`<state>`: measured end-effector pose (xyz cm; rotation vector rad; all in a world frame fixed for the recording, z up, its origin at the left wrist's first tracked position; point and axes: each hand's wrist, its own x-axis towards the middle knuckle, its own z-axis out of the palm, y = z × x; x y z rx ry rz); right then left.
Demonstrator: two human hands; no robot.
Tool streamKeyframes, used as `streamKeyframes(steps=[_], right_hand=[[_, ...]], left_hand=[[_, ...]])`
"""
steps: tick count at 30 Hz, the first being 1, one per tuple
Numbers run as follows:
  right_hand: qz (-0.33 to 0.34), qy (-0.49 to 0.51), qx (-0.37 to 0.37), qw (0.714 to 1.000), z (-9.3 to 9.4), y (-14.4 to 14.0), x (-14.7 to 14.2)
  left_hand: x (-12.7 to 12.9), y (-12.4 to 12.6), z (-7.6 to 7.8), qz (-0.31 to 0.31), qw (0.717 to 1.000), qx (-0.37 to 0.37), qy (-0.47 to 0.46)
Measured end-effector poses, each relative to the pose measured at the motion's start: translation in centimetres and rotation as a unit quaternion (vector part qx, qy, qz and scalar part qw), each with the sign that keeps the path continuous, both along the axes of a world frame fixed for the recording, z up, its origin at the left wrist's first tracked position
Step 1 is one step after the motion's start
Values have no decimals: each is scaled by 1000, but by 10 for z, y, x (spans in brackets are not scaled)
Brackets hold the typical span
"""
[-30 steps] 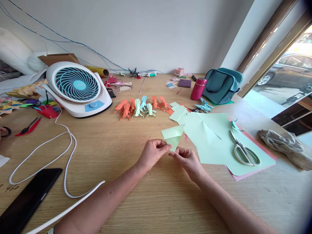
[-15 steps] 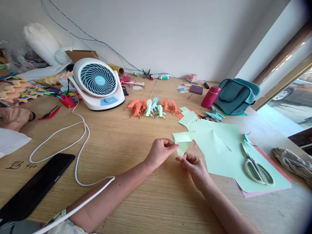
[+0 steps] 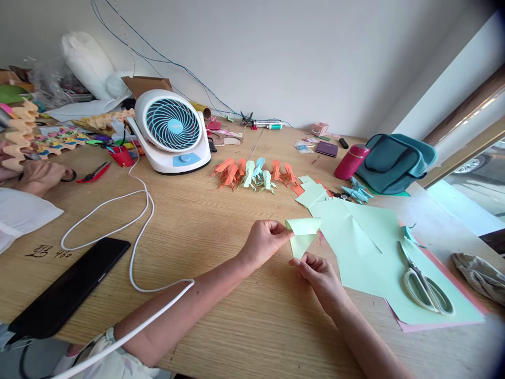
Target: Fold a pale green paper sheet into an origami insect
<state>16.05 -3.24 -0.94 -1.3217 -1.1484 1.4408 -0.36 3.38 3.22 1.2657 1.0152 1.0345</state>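
Note:
A small pale green sheet of paper (image 3: 303,243) is held up above the wooden table, its top part folded over in a curve and its lower end narrowing to a point. My left hand (image 3: 265,241) pinches its left edge between thumb and fingers. At the bottom corner my right hand (image 3: 317,275) grips it, thumb on the near side. Behind it stands a group of folded paper figures (image 3: 249,173) in orange, green and light blue. To the right lie large pale green sheets (image 3: 366,263) with scissors (image 3: 426,287) on top.
A white fan (image 3: 173,131) stands at the back left, its white cable (image 3: 148,210) looping over the table near a black phone (image 3: 71,287). A pink bottle (image 3: 351,162) and teal bag (image 3: 396,163) stand back right. Another person's hand (image 3: 45,176) is at far left.
The view has shifted left, so things sit further right. The green paper is turned slightly, its folded top more level. Both hands keep their grip. The other person's hand has changed its pose.

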Motion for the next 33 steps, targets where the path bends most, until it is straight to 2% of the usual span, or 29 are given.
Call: streamKeyframes(steps=[7, 11, 15, 21, 25, 33], right_hand=[[-70, 41, -22, 996, 7, -3, -4], [-81, 51, -29, 995, 10, -3, -4], [-96, 33, -23, 995, 8, -3, -4], [-101, -8, -2, 995, 0, -2, -5], [-99, -1, 22, 995, -4, -1, -4], [-97, -13, 42, 994, 3, -2, -9]], left_hand=[[5, -9, 1, -19, 1000, -7, 20], [6, -13, 4, -37, 999, -9, 27], [5, -14, 6, -34, 998, 24, 38], [4, -14, 6, -24, 996, 60, 62], [4, -13, 5, -30, 998, 44, 32], [4, -13, 9, -27, 999, 41, 15]])
